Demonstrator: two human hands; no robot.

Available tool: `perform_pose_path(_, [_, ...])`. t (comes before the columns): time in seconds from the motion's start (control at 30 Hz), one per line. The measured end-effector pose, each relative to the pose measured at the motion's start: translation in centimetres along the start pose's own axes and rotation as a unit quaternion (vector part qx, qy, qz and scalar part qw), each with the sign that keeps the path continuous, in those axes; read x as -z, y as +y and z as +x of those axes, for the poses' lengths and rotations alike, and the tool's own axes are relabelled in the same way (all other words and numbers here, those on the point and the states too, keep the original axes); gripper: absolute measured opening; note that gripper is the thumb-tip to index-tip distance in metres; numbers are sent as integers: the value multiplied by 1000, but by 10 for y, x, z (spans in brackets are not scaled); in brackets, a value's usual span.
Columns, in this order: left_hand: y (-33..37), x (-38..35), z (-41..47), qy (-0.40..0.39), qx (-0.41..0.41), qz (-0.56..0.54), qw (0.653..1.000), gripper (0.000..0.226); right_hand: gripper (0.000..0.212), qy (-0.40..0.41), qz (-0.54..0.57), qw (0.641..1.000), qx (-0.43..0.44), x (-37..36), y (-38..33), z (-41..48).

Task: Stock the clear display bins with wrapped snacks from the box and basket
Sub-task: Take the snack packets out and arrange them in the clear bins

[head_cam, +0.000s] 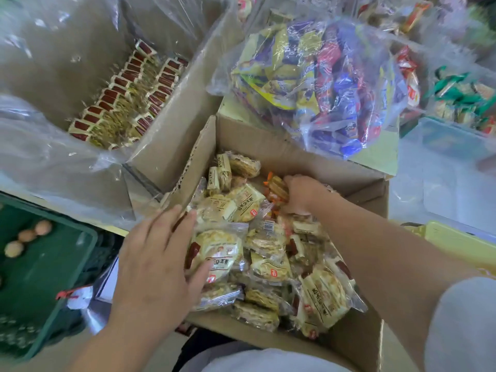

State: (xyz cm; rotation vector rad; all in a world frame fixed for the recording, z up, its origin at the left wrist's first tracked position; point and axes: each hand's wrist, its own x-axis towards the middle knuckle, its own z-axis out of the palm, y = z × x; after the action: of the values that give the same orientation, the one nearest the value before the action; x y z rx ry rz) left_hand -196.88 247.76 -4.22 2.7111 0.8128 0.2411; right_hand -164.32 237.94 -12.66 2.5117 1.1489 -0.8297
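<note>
An open cardboard box [279, 146] in front of me holds several pale wrapped rice-cake snacks [268, 264]. My left hand [158, 261] lies at the box's left side, fingers spread, thumb and fingers around a round wrapped snack [217, 253] on top of the pile. My right hand [300, 194] reaches deep into the far side of the box and grips a snack with an orange wrapper [276, 187]. Clear display bins [442, 162] stand at the right, blurred.
A larger plastic-lined carton [171, 114] at the back left holds rows of red-and-cream packets [126, 95]. A clear bag of blue, yellow and red snacks [322, 79] rests behind the box. A green crate [40, 264] with eggs [26, 236] sits at the left. A yellow basket edge [456, 245] shows at the right.
</note>
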Motion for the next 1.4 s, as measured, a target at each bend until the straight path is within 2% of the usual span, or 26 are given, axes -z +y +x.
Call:
perform_pose_path(0.13, [4,-6,8,39,-73,-11,996,68,100,-11,-11,1000,7,-16,0,-5])
perform_pose_path(0.2, [6,-12,12,21,-90,-26,995,68,111,-19,34,999,9,-26,1,-7])
perform_pose_path(0.3, [6,-21,15,-18,-87,-34,995,50,131,-17,70,997,12,-28,4,-6])
perform_pose_path(0.37, [3,-25,14,-50,-75,-18,996,47,139,-17,70,997,8,-23,5,-3])
perform_pose_path(0.47, [-1,-27,14,-91,-61,-22,994,51,123,-42,22,999,8,-17,6,2])
perform_pose_path(0.53, [-3,-28,15,-102,-48,-31,993,52,120,-72,14,997,14,-15,5,6])
perform_pose_path(0.73, [-6,-29,15,-113,-26,-55,992,53,122,-119,42,992,20,-5,4,16])
perform_pose_path(0.87, [-5,-29,14,-118,-22,-61,991,53,104,-196,87,977,7,2,10,24])
perform_pose_path(0.97, [-4,-27,15,-129,-16,-68,989,56,111,-251,105,962,0,2,7,21])
perform_pose_path(1.13, [-4,-24,16,-147,-8,-63,987,59,124,-263,58,963,10,4,-3,17])
perform_pose_path(1.27, [-5,-24,15,-145,-12,-59,988,58,113,-329,86,940,-29,5,-1,13])
perform_pose_path(1.4, [-6,-24,14,-147,-13,-59,987,58,114,-363,136,921,-42,8,-2,5])
